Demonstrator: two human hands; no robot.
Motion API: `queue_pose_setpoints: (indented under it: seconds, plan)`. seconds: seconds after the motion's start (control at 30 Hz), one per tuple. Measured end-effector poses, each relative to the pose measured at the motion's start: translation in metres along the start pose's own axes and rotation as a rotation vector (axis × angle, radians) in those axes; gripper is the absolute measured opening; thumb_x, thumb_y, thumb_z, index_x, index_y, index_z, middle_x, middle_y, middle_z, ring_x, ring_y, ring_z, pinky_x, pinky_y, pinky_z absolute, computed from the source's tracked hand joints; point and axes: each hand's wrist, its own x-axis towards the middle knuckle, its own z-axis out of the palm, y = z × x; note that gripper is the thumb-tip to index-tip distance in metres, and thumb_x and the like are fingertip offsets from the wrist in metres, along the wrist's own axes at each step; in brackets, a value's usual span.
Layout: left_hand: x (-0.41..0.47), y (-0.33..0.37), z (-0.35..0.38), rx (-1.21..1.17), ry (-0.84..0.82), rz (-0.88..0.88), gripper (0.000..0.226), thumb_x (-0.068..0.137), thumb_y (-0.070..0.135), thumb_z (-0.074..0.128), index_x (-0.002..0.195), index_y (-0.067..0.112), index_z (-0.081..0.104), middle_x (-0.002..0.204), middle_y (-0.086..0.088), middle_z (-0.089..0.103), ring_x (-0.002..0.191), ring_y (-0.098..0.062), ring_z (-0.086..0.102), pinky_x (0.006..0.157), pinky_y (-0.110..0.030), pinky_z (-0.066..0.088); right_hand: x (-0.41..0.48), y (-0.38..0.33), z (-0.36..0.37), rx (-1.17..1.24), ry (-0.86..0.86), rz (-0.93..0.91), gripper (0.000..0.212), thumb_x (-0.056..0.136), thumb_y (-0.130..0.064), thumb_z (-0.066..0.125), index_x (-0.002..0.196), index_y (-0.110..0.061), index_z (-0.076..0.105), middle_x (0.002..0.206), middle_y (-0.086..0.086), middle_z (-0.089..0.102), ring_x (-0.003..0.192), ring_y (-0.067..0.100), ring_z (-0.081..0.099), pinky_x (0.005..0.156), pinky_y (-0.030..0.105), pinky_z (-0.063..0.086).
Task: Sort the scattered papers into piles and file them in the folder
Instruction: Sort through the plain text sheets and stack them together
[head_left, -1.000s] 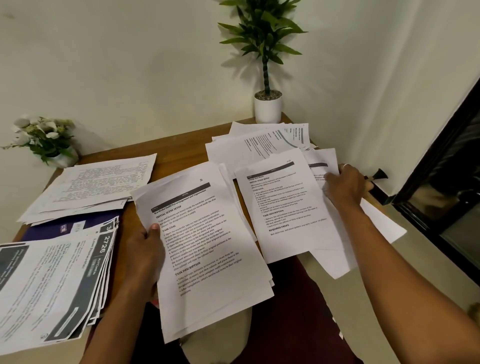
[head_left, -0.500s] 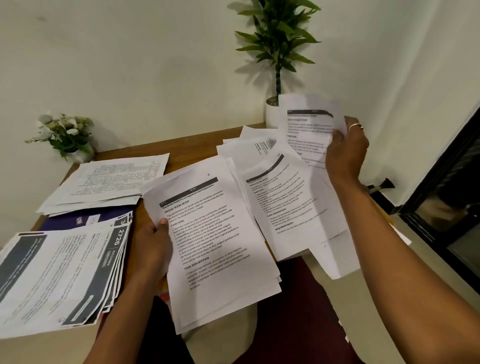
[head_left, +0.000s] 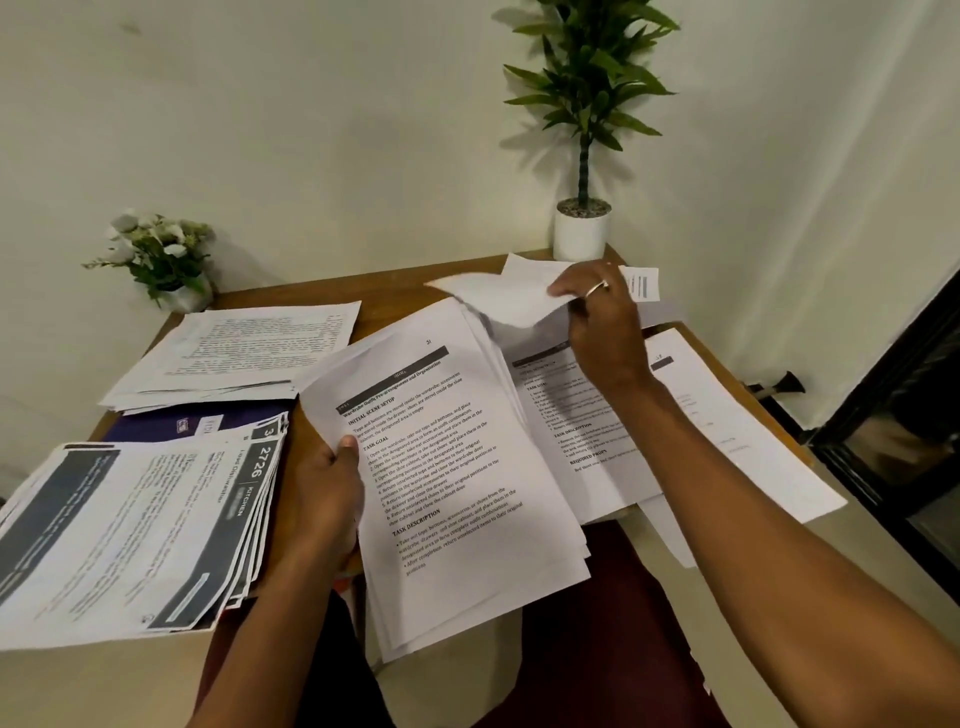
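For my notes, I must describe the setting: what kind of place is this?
Probably a home or small office corner: a wooden desk against a plain wall, strewn with printed papers, with a potted plant and a small flower pot at the back.

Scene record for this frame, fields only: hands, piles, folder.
left hand: grips text-page stack at its left edge
right hand: pinches one sheet, lifted off the table
piles: dark-banner pile near left; plain-text pile behind it
folder: blue, partly under both piles
unsorted: overlapping sheets at right
table: wooden; tall plant and flower pot at the wall
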Motion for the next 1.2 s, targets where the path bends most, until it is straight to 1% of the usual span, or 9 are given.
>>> queue_pose_setpoints:
  seconds: [0.17,0.37,0.47,0.57,0.67,0.83,0.97,1.07,1.2]
  plan:
    - [0.005,-0.004,-0.007,-0.021,-0.010,0.011,0.026,0.109,0.033,0.044,0.101,0.031,0.068,0.099,0.003,0.077,0.090,-0.019,0.073,0.071,-0.035,0.055,-0.017,-0.019,0.015,-0.025,-0.044,-0.050,0.028,0.086,0.012,0.057,0.103,-0.004,0.072,0.105,0.011,0.072,0.101,0.029,0.065,0.088,0.036,0.052]
    - [0.004,-0.004,-0.011,-0.143,-0.016,0.016,0.026,0.108,0.037,0.046,0.107,0.038,0.072,0.108,0.008,0.077,0.102,-0.019,0.074,0.086,-0.042,0.056,-0.001,-0.052,0.015,-0.006,-0.096,-0.247,0.020,0.095,-0.005,0.063,0.111,-0.007,0.075,0.107,0.010,0.076,0.096,0.029,0.071,0.084,0.036,0.056]
    - [-0.001,0.001,-0.007,-0.184,-0.030,0.009,0.025,0.109,0.035,0.045,0.110,0.033,0.070,0.106,0.006,0.078,0.095,-0.016,0.076,0.081,-0.038,0.057,0.007,-0.065,0.015,-0.003,-0.107,-0.298,0.023,0.098,-0.015,0.063,0.117,-0.010,0.074,0.103,0.010,0.077,0.088,0.029,0.072,0.072,0.042,0.060]
    - [0.000,-0.002,-0.006,-0.174,-0.030,-0.001,0.026,0.107,0.042,0.047,0.115,0.037,0.070,0.113,0.007,0.076,0.105,-0.022,0.074,0.091,-0.048,0.057,0.012,-0.075,0.014,-0.013,-0.104,-0.310,0.024,0.097,-0.017,0.066,0.119,-0.008,0.073,0.091,0.012,0.077,0.074,0.032,0.071,0.059,0.041,0.057]
    - [0.002,-0.001,-0.004,-0.162,-0.009,0.007,0.028,0.104,0.049,0.049,0.120,0.039,0.068,0.113,0.009,0.075,0.108,-0.024,0.071,0.093,-0.050,0.056,0.012,-0.080,0.017,0.019,-0.150,-0.215,0.025,0.097,-0.020,0.066,0.112,-0.002,0.074,0.081,0.015,0.074,0.064,0.034,0.065,0.055,0.043,0.054]
    - [-0.006,0.009,0.005,-0.199,0.027,0.017,0.027,0.109,0.032,0.045,0.127,0.020,0.062,0.109,0.005,0.070,0.093,-0.012,0.066,0.073,-0.027,0.054,0.010,-0.079,0.020,0.139,-0.091,-0.010,0.028,0.100,-0.021,0.063,0.117,-0.002,0.072,0.093,0.014,0.076,0.074,0.027,0.067,0.067,0.034,0.057]
    - [-0.005,0.006,0.004,-0.252,0.024,0.013,0.031,0.109,0.032,0.046,0.135,0.023,0.061,0.117,0.000,0.072,0.103,-0.021,0.070,0.089,-0.044,0.058,0.012,-0.079,0.019,0.305,0.126,0.260,0.030,0.101,-0.015,0.060,0.129,-0.004,0.067,0.110,-0.002,0.069,0.094,0.000,0.062,0.077,0.012,0.052]
    - [-0.005,0.005,0.002,-0.235,0.005,0.039,0.031,0.110,0.031,0.043,0.136,0.023,0.059,0.117,0.003,0.071,0.099,-0.014,0.069,0.078,-0.032,0.058,0.024,-0.072,0.014,0.435,0.246,0.517,0.034,0.103,-0.025,0.057,0.130,-0.005,0.065,0.114,0.000,0.071,0.097,-0.003,0.065,0.076,0.013,0.052]
    - [-0.010,0.007,0.003,-0.243,-0.010,0.053,0.031,0.110,0.031,0.042,0.136,0.025,0.057,0.115,0.007,0.067,0.092,-0.006,0.063,0.066,-0.021,0.049,0.040,-0.058,0.006,0.492,0.335,0.602,0.024,0.104,-0.027,0.056,0.119,-0.011,0.066,0.105,-0.003,0.073,0.094,0.009,0.071,0.076,0.025,0.059]
